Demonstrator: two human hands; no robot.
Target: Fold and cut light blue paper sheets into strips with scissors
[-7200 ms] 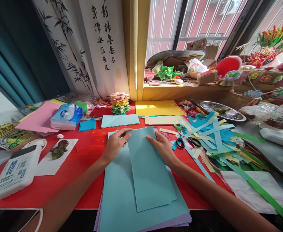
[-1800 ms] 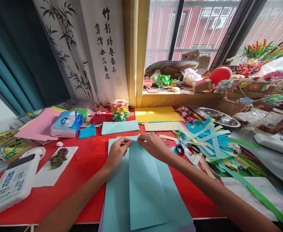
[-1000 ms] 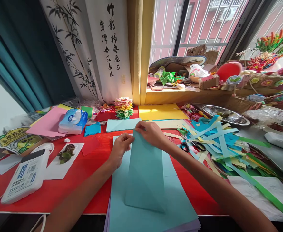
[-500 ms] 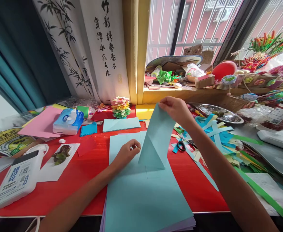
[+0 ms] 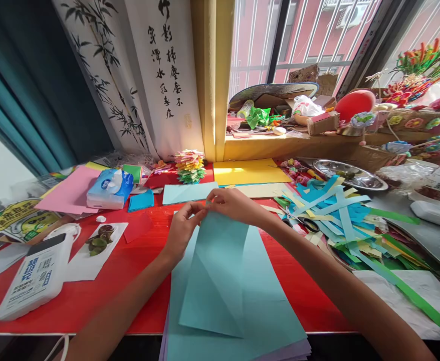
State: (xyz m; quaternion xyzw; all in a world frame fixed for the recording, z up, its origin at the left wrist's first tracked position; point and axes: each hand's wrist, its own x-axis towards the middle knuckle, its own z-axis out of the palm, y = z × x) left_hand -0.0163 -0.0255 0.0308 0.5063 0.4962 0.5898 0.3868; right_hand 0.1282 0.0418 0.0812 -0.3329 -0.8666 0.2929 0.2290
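A light blue paper piece point(image 5: 220, 265) with a diagonal crease hangs over a stack of larger light blue sheets point(image 5: 272, 291). My left hand point(image 5: 182, 228) pinches its top left corner. Close beside it, my right hand point(image 5: 233, 204) has its fingers closed on the same top edge, the fingertips of both hands nearly touching. Lilac sheets point(image 5: 291, 351) show under the stack. Black-handled scissors point(image 5: 310, 225) lie to the right, partly under paper strips.
Cut strips point(image 5: 346, 210) and a metal plate point(image 5: 350, 175) are at the right. Behind the stack stand a folded-paper tower point(image 5: 190, 167) and yellow paper point(image 5: 248, 172). A tissue pack point(image 5: 110, 188) and a white box point(image 5: 35, 276) lie at the left on the red table point(image 5: 141, 301).
My right hand has come down and left with the paper piece, which now hangs nearer and lower. My left hand has moved up and taken hold of its corner.
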